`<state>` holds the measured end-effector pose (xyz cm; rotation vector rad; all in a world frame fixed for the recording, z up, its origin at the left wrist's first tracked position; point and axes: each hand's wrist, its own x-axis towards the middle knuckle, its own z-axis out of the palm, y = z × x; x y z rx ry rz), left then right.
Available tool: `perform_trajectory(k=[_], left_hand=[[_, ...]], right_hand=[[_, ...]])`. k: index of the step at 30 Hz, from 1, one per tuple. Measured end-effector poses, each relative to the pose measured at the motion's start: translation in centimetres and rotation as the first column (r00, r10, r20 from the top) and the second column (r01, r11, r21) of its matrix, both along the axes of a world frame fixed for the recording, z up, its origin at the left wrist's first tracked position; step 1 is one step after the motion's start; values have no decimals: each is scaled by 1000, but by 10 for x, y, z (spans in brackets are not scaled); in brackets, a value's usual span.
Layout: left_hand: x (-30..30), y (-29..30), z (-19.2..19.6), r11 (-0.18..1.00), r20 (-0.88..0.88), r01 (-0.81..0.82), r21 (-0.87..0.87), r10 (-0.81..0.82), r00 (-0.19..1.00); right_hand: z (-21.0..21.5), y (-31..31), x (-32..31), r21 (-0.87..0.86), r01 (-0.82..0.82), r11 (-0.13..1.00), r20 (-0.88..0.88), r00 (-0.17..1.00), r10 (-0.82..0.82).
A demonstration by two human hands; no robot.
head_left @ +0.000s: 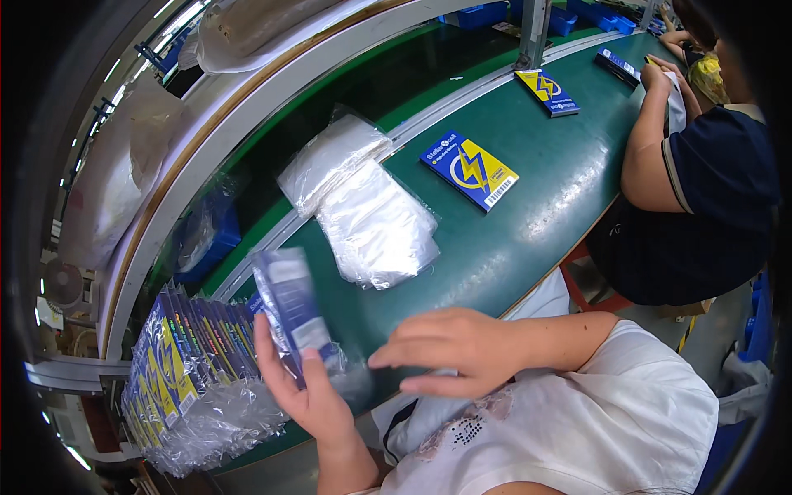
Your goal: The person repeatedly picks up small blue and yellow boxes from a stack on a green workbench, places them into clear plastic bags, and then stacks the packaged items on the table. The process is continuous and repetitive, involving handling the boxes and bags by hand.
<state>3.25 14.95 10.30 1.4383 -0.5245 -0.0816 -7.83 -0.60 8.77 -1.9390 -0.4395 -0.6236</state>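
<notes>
My left hand (312,403) is closed around a thin blue box (290,301) in a clear plastic bag, held tilted above the table's near left part and slightly blurred. Clear film from the bag hangs loose below the box, toward my right hand (466,351). That hand's fingers are stretched out and apart, with nothing in them. Left of my left hand stands a tight row of bagged blue-and-yellow boxes (177,355). A stack of clear plastic bags (375,227) lies ahead of my hands. Beyond my right hand, an unbagged blue-and-yellow box (470,171) lies flat.
Another blue-and-yellow box (549,91) and a dark blue box (619,68) lie farther along the green table (487,256). At the right a co-worker (701,173) handles something pale. A metal post (535,37) rises at the table's far edge. Blue bins (210,243) sit beyond it.
</notes>
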Motion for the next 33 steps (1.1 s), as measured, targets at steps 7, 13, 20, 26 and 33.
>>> perform_trajectory(k=[7,13,20,26,33], left_hand=[[41,30,-44,460,601,-475,751,-178,779],[26,2,-19,611,674,-442,657,-213,707],[13,-44,-18,665,622,-153,731,-558,549],[33,-61,-35,728,571,-30,685,-512,642],[28,-63,-25,838,446,60,543,-348,825]], right_hand=[[-21,-26,2,50,222,974,-94,972,-217],[-23,-99,14,-211,752,625,-5,639,-770],[-58,-129,24,-567,756,328,-117,321,-940],[-47,-119,20,-135,891,434,-109,422,-900],[-52,-113,-11,930,171,325,-212,973,93]])
